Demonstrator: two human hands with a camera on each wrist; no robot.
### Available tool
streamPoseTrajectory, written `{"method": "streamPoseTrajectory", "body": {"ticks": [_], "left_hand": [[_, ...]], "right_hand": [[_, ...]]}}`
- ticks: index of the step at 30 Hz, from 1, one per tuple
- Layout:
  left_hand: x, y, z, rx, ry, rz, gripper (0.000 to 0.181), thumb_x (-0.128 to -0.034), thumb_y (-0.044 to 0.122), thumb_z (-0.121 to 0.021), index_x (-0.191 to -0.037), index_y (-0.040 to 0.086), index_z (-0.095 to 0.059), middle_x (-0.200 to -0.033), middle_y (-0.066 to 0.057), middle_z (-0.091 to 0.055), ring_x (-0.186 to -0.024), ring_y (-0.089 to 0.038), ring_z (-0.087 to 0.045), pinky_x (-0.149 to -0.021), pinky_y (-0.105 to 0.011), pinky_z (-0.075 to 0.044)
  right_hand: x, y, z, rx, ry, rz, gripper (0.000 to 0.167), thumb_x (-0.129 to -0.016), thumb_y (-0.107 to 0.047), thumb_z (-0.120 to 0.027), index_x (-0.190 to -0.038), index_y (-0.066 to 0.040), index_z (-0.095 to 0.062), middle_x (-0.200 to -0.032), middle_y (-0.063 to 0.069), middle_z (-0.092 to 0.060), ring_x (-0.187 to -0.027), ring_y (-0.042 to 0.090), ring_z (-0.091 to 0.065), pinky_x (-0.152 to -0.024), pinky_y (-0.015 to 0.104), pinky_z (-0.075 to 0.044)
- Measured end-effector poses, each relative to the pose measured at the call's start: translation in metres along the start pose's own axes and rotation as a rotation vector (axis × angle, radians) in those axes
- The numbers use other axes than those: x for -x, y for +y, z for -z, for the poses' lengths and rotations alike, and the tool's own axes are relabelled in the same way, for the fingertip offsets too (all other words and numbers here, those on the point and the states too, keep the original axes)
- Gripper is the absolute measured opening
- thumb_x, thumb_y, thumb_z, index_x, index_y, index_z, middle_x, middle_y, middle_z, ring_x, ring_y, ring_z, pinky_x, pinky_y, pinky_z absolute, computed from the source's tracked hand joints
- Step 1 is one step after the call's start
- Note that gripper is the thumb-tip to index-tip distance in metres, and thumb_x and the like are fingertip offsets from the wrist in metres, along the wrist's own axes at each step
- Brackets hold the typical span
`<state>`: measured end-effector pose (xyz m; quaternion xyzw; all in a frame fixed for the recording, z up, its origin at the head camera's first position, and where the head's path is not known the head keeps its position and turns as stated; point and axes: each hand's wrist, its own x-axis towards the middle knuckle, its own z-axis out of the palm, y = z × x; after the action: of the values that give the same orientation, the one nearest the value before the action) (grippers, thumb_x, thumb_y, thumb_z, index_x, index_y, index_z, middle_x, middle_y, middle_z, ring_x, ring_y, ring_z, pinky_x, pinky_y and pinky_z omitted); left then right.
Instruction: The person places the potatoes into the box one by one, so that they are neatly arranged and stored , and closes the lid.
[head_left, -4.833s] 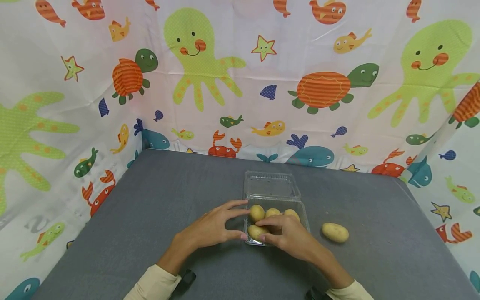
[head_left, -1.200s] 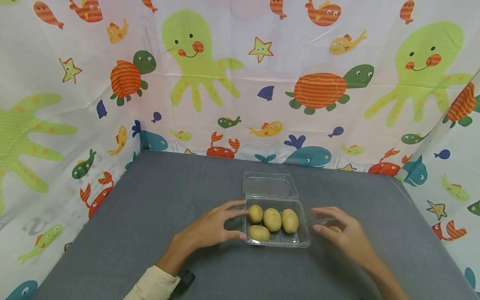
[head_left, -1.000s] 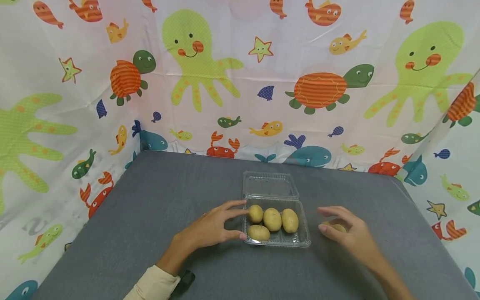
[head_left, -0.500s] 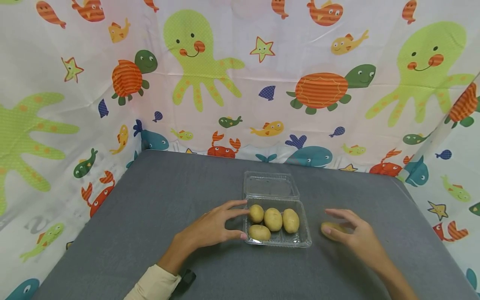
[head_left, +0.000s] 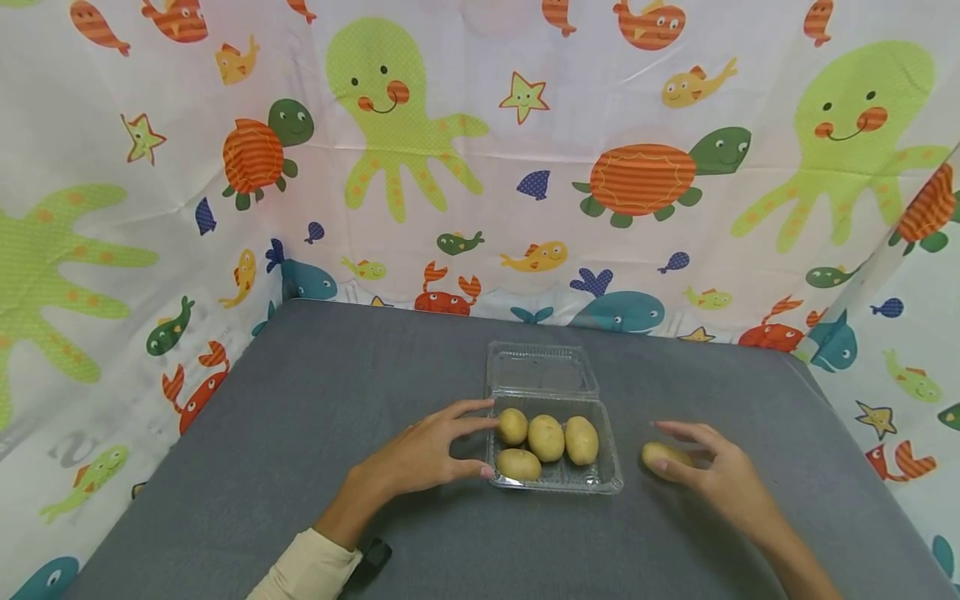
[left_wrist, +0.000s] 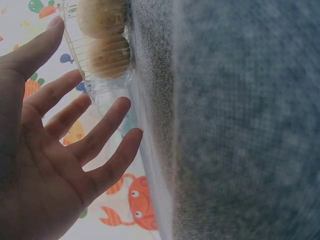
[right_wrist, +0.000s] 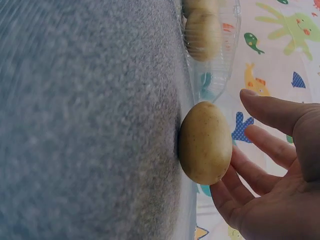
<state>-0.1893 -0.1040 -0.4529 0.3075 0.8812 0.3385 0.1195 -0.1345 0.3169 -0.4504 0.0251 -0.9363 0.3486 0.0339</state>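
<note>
L hand (head_left: 423,454) spread, fingertips at L side of see-thru box (head_left: 557,477), prob. to steady it; R hand (head_left: 720,473) spread too, around loose potato (right_wrist: 206,143) on worktop (head_left: 375,367), thumb off it, so no pinch. 4 potatoes (head_left: 546,439) in box; lid (head_left: 542,371) back, prob. for access.

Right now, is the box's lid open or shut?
Open: the lid is folded back behind the box, leaving four potatoes uncovered.

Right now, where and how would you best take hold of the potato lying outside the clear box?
Probably around the rounded middle of the loose potato, pinching its narrower width. Coming from above and the right seems easiest: the right hand is on that side, and the potato lies lengthwise along the gray table, apart from the clear box.
</note>
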Motion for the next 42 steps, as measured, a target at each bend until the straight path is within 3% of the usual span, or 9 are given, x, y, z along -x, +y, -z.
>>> {"method": "streamPoseTrajectory", "body": {"ticks": [4,11,18,29,33,39,42], "left_hand": [[0.0,0.0,0.0,0.002,0.001,-0.001,0.071,-0.0929,0.062,-0.075,-0.156,0.034,-0.056,-0.17,0.017,-0.032,-0.155,-0.025,-0.038,-0.115,-0.064,-0.042],[0.0,0.0,-0.001,0.002,0.001,0.004,0.071,-0.0928,0.061,-0.076,-0.156,0.033,-0.056,-0.17,0.016,-0.033,-0.155,-0.026,-0.038,-0.115,-0.065,-0.042],[0.0,-0.001,-0.001,0.006,0.008,-0.011,0.07,-0.0932,0.059,-0.076,-0.155,0.031,-0.057,-0.17,0.013,-0.035,-0.154,-0.028,-0.04,-0.114,-0.065,-0.042],[0.0,0.001,-0.001,0.001,0.002,0.001,0.071,-0.0929,0.059,-0.076,-0.156,0.032,-0.056,-0.17,0.015,-0.034,-0.155,-0.025,-0.038,-0.115,-0.063,-0.042],[0.0,0.0,-0.001,-0.002,0.002,-0.004,0.072,-0.0928,0.06,-0.076,-0.156,0.032,-0.056,-0.17,0.014,-0.034,-0.155,-0.025,-0.039,-0.115,-0.062,-0.043],[0.0,-0.001,-0.001,0.002,0.001,-0.003,0.072,-0.0927,0.061,-0.075,-0.156,0.033,-0.055,-0.17,0.015,-0.034,-0.154,-0.024,-0.039,-0.114,-0.062,-0.043],[0.0,0.0,-0.001,0.007,0.005,-0.005,0.072,-0.0927,0.061,-0.076,-0.155,0.032,-0.056,-0.17,0.014,-0.034,-0.154,-0.024,-0.039,-0.115,-0.062,-0.043]], "right_hand": [[0.0,0.004,0.0,-0.005,-0.008,-0.004,0.058,-0.092,-0.037,-0.086,-0.14,-0.01,-0.068,-0.141,0.017,-0.066,-0.126,0.038,-0.063,-0.089,0.028,-0.057],[-0.001,0.006,0.0,0.028,-0.037,-0.052,0.064,-0.092,-0.04,-0.085,-0.139,-0.002,-0.067,-0.139,0.025,-0.064,-0.124,0.043,-0.063,-0.095,0.057,-0.057],[0.0,0.008,-0.001,0.055,-0.041,-0.05,0.058,-0.09,-0.036,-0.087,-0.135,-0.004,-0.07,-0.135,0.022,-0.068,-0.121,0.038,-0.065,-0.088,0.04,-0.059],[0.002,0.016,-0.002,0.043,-0.037,-0.01,0.049,-0.089,-0.026,-0.089,-0.13,-0.004,-0.073,-0.128,0.022,-0.07,-0.108,0.033,-0.072,-0.076,0.023,-0.056],[0.001,0.016,-0.001,0.057,-0.041,-0.019,0.05,-0.088,-0.029,-0.089,-0.13,-0.005,-0.074,-0.127,0.021,-0.07,-0.108,0.033,-0.072,-0.076,0.025,-0.056],[0.0,0.016,0.0,0.11,-0.05,-0.041,0.054,-0.086,-0.035,-0.09,-0.13,-0.008,-0.074,-0.129,0.02,-0.07,-0.115,0.038,-0.068,-0.086,0.045,-0.057],[0.0,0.016,0.001,0.116,-0.052,-0.04,0.054,-0.086,-0.036,-0.09,-0.129,-0.008,-0.074,-0.129,0.021,-0.07,-0.116,0.039,-0.067,-0.087,0.049,-0.056]]}}
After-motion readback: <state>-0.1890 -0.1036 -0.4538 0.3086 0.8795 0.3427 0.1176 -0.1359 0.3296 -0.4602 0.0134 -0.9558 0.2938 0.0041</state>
